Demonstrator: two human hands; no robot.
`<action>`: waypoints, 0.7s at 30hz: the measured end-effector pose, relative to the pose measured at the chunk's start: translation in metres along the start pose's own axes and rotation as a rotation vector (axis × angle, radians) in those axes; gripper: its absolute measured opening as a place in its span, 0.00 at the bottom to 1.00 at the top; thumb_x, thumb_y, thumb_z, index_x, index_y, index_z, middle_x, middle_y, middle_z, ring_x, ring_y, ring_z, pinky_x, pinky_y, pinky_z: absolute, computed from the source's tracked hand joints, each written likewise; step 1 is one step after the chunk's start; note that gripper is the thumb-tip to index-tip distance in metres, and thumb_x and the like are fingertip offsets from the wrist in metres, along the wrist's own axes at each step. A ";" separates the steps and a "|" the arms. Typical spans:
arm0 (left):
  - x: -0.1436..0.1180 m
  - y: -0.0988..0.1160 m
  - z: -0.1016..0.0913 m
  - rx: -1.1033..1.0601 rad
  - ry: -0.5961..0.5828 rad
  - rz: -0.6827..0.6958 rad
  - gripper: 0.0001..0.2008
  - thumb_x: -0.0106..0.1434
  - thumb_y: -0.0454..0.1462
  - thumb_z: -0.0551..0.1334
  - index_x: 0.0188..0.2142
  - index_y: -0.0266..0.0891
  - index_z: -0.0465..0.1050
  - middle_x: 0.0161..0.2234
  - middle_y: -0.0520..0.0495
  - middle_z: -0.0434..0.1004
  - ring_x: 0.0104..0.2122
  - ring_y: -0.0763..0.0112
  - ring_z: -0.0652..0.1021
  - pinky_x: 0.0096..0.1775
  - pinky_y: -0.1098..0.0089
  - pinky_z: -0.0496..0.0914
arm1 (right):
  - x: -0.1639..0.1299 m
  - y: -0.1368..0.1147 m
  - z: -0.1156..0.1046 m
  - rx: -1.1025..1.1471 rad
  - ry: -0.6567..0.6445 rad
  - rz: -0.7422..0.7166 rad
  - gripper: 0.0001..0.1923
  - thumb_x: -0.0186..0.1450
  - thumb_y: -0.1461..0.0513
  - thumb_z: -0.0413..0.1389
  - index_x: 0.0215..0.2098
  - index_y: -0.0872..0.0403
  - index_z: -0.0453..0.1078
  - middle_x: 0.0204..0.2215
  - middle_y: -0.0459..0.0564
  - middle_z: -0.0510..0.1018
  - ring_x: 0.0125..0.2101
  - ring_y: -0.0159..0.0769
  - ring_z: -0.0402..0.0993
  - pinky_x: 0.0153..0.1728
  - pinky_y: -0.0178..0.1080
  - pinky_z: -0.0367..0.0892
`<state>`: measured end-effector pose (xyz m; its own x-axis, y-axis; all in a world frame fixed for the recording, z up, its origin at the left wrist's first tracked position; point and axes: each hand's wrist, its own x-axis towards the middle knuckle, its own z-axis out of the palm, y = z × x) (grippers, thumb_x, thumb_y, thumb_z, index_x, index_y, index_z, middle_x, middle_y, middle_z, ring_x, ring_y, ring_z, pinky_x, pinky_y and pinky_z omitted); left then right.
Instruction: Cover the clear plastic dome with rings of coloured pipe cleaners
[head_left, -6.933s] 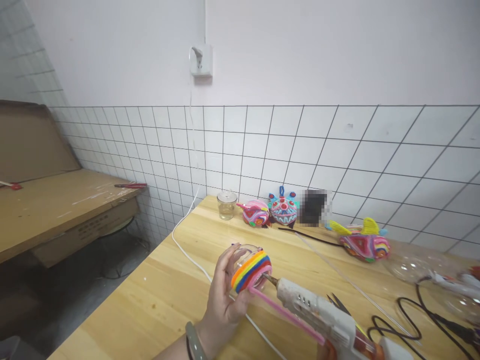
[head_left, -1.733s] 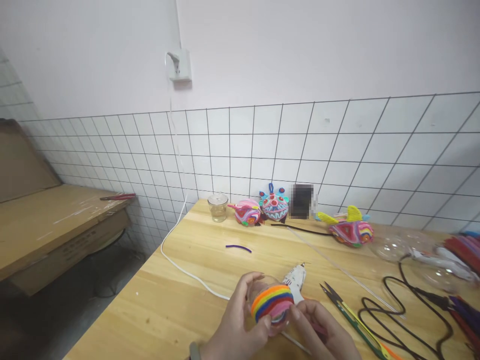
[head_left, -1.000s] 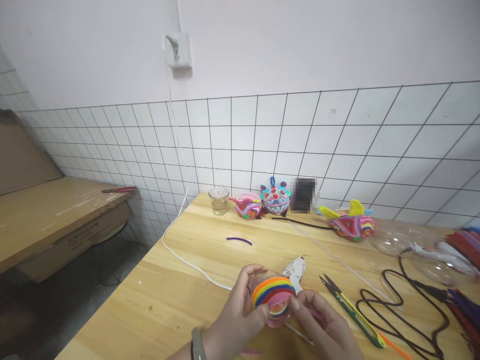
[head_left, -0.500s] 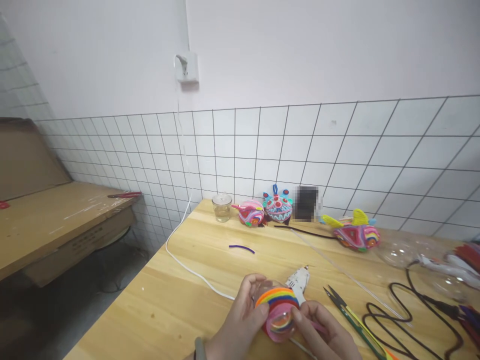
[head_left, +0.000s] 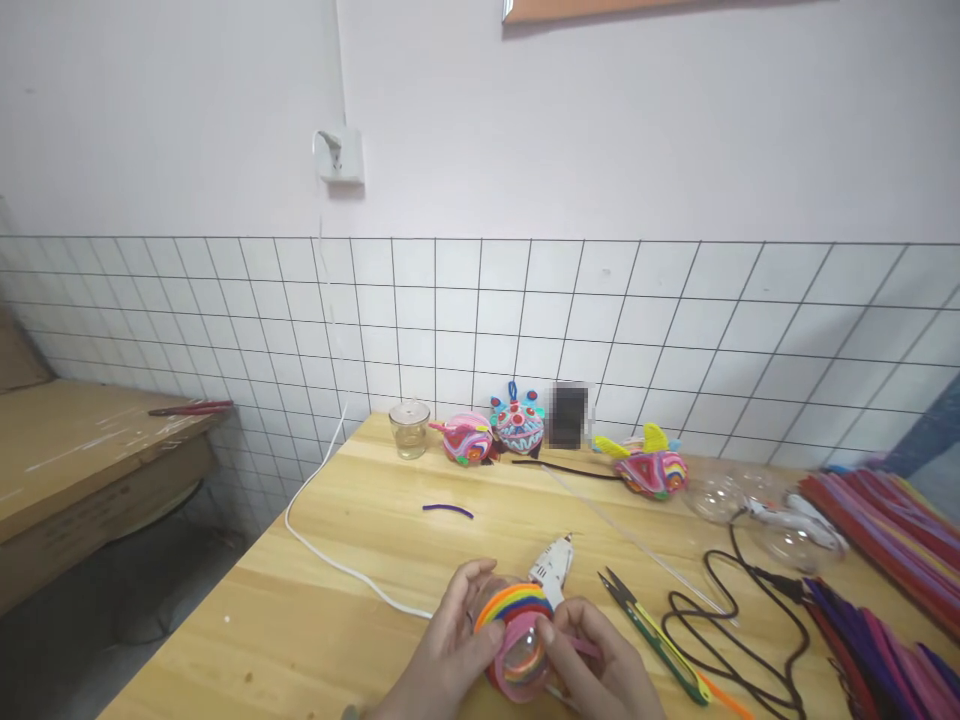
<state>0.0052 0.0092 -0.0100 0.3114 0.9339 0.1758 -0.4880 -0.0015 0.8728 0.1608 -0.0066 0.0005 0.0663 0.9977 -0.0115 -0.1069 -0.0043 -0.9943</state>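
A clear plastic ball (head_left: pixel 525 640) sits between my hands low in the view, banded with orange, yellow, blue, red and pink chenille stems. My left hand (head_left: pixel 453 640) is wrapped round its left side, thumb on the front. On the other side, my right hand (head_left: pixel 598 655) pinches a pink chenille stem (head_left: pixel 586 648) against the ball. Just behind the ball lies a white hot glue gun (head_left: pixel 552 565), its nozzle pointing away from me. Yellow-and-green thread snips (head_left: pixel 656 640) rest to the right of my right hand.
Along the back stand a glass (head_left: pixel 409 432) and decorated fish-like balls (head_left: pixel 651 474). A short purple stem (head_left: pixel 448 510) lies left of centre. At right are a looped black cord (head_left: pixel 739 620), clear plastic balls (head_left: pixel 795 540) and bundled stems (head_left: pixel 892 545). A white cord (head_left: pixel 352 573) crosses the left side.
My view has turned to the right, so the scene sits further left and more stem bundles show. Both hands keep their hold on the ball and the pink stem.
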 end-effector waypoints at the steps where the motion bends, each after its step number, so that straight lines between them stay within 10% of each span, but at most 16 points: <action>1: 0.000 -0.001 -0.001 -0.004 0.011 -0.013 0.25 0.56 0.46 0.68 0.52 0.46 0.67 0.51 0.42 0.76 0.53 0.55 0.73 0.55 0.55 0.62 | 0.000 0.000 0.000 0.013 0.000 0.009 0.26 0.51 0.41 0.62 0.20 0.52 0.62 0.15 0.40 0.67 0.18 0.29 0.63 0.21 0.31 0.59; 21: 0.001 0.010 0.007 0.099 -0.014 -0.081 0.24 0.53 0.43 0.71 0.46 0.40 0.69 0.51 0.36 0.76 0.51 0.54 0.75 0.53 0.55 0.65 | 0.003 0.014 -0.014 -0.198 -0.104 -0.080 0.20 0.59 0.45 0.58 0.24 0.52 0.66 0.20 0.45 0.73 0.23 0.35 0.71 0.26 0.34 0.68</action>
<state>0.0067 0.0075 0.0019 0.3581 0.9273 0.1089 -0.3781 0.0374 0.9250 0.1733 -0.0046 -0.0148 -0.0373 0.9970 0.0686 0.0924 0.0717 -0.9931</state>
